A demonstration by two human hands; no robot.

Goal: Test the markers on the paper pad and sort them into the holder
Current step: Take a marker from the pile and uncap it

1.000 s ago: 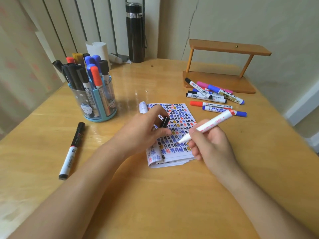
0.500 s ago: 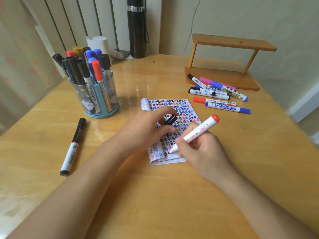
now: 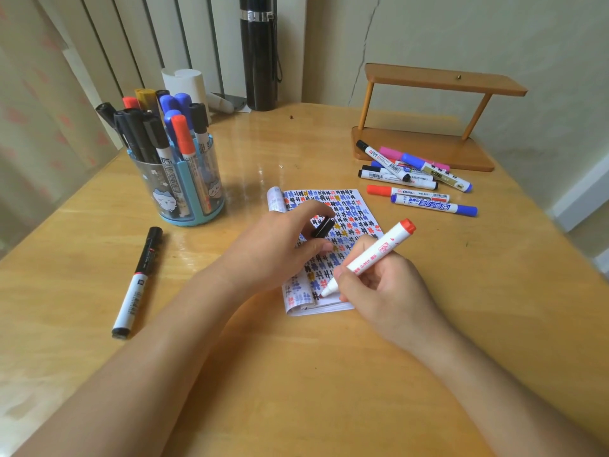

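Red-ended marker [image 3: 375,255]: uncapped, gripped by the right hand in a writing hold. It slants with the red end up and to the right, and its tip is down on the near part of the paper pad.
Right hand [image 3: 385,291]: fingers curled around the marker's lower barrel; the heel of the hand lies at the pad's near right corner.
Left hand [image 3: 273,249]: lies on the left side of the pad and pinches a black cap [image 3: 323,227] between thumb and forefinger.
Paper pad [image 3: 357,206]: lies flat on the table between the hands. The open page is covered with rows of blue, red, black and yellow hash marks.
Table [image 3: 313,374]: glossy light wood.
Black marker [image 3: 138,282]: lies capped on the table well to the left of the pad.
Holder [image 3: 184,196]: clear and blue, far left of the pad, with black, blue, red and yellow markers standing upright in it.
Loose markers [image 3: 418,183]: a heap to the far right of the pad, some lying against the foot of the wooden stand [image 3: 445,80].
Black bottle [image 3: 258,54]: upright at the table's far edge.
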